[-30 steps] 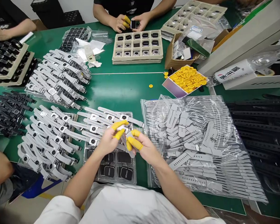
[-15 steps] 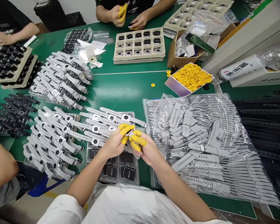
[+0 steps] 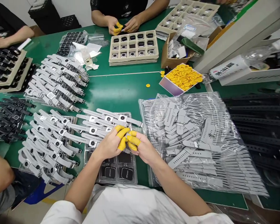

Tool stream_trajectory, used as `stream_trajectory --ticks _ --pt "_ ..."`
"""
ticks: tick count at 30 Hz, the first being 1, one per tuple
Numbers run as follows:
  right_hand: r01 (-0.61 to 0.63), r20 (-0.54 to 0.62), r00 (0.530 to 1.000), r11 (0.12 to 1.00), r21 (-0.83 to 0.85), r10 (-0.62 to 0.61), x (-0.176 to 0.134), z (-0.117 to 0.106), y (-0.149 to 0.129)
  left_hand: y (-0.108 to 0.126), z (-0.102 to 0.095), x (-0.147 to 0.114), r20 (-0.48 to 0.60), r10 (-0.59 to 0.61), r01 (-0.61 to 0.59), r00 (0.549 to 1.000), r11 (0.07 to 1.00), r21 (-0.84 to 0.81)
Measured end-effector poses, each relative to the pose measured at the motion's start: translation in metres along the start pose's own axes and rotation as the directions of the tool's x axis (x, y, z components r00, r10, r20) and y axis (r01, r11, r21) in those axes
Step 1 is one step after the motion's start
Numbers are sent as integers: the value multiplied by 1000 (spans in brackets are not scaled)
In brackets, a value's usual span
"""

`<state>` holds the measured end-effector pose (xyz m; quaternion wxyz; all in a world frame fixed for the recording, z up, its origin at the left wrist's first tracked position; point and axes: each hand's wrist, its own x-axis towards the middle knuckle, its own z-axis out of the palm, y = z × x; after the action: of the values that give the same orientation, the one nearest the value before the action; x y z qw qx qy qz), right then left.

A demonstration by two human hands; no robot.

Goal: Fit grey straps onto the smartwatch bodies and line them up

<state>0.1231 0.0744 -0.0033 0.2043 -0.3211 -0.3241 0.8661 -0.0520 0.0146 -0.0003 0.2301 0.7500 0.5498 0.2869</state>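
Grey strap, apparently one, in two hands: left hand, right hand

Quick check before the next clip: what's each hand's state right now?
Left hand: closed, fingertips pinching a grey piece, mostly hidden.
Right hand: closed, gripping at the same grey piece from the other side.

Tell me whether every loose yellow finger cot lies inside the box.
No, one yellow finger cot lies on the green table, outside the box.
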Motion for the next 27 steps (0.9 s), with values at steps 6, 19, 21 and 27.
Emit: stream_trajectory --ticks 6,19,21,27 --pt "118 72 991 987 -110 -110 0 2 -3 3 -10 1 -52 2 -12 999 983 -183" --pt "226 151 960 340 -913 -235 -82 -24 -14 19 -90 -42 258 -167 70 952 936 345" --pt "173 126 975 270 -947 -183 -92 -30 -2 23 -78 -46 369 -182 84 912 960 268" --pt "52 55 995 -39 -998 -85 -93 -36 13 23 -42 -52 393 -218 47 893 915 401"
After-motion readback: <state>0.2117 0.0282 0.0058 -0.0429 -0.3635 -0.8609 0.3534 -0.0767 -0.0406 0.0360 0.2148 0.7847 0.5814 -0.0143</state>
